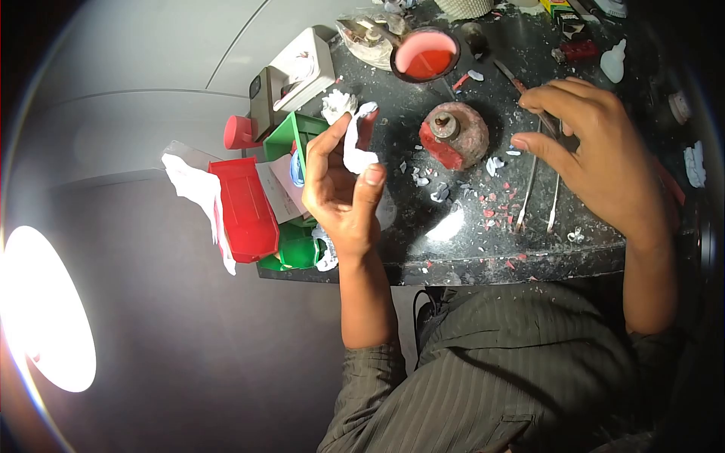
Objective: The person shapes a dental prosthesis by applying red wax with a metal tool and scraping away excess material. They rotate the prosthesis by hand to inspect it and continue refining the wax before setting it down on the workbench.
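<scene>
My left hand (pixel 343 192) pinches a curved white piece (pixel 356 143) between thumb and fingers. The piece looks like plaster, with a red wax-like part on its far side. My right hand (pixel 593 143) hovers over the right of the black table, thumb and index finger apart. Under its index finger runs a slim tool with a reddish handle (pixel 510 76); I see no firm grip on it. Two thin metal tools (pixel 526 195) lie just below that hand. Between my hands stands a round spirit burner (pixel 472 134) with a metal wick holder and red wax on its side.
A dark bowl of red wax (pixel 427 57) stands behind the burner. Red and white scraps (pixel 495 211) litter the tabletop. To the left are a green bin (pixel 291 132), a red container (pixel 245 211), a white box (pixel 316 72) and a phone (pixel 261 102). A white bulb-shaped item (pixel 613 62) lies at right.
</scene>
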### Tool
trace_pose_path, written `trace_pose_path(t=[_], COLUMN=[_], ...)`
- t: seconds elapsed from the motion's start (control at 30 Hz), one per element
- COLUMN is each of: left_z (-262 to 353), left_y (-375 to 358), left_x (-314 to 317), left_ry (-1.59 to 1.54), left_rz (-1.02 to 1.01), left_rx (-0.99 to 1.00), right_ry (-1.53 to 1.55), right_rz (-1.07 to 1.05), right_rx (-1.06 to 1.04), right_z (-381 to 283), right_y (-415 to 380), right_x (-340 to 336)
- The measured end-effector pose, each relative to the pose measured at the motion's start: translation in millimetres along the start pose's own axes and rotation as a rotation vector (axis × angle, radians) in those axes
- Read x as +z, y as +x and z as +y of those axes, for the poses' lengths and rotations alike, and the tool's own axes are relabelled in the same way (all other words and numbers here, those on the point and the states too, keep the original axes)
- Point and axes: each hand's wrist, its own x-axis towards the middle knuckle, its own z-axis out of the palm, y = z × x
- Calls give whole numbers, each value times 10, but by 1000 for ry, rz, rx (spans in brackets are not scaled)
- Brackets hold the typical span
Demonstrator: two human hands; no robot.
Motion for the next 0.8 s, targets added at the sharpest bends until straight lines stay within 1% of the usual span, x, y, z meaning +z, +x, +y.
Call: trace_pose_path(t=[0.07, 0.1, 0.17, 0.23, 0.3, 0.37, 0.57, 0.63, 0.77, 0.8], left_z=[-3, -15, -50, -74, -73, -72, -62, -53, -55, -30], left_y=[7, 3, -19, -26, -17, -18, -29, -31, -18, -22], left_x=[35, 49, 67, 89, 95, 133, 168, 202, 178, 179], left_ry=[151, 148, 249, 259, 373, 351, 267, 261, 265, 123], left_rz=[-63, -67, -83, -83, -142, -139, -155, -141, -172, -143], left_rx=[75, 74, 96, 102, 188, 190, 163, 105, 143, 58], right_ry=[8, 6, 3, 8, 15, 40, 33, 31, 18, 19], right_rz=[-5, -4, 35, 27, 20, 66, 82, 84, 90, 90], right_rx=[2, 7, -21, -8, 6, -1, -2, -7, -33, -36], right_z=[7, 12, 18, 16, 14, 10, 11, 11, 11, 11], right_y=[-10, -13, -25, -31, -39, -48, -65, -65, -58, -58], right_x=[0, 4, 19, 13, 18, 33, 26, 25, 25, 25])
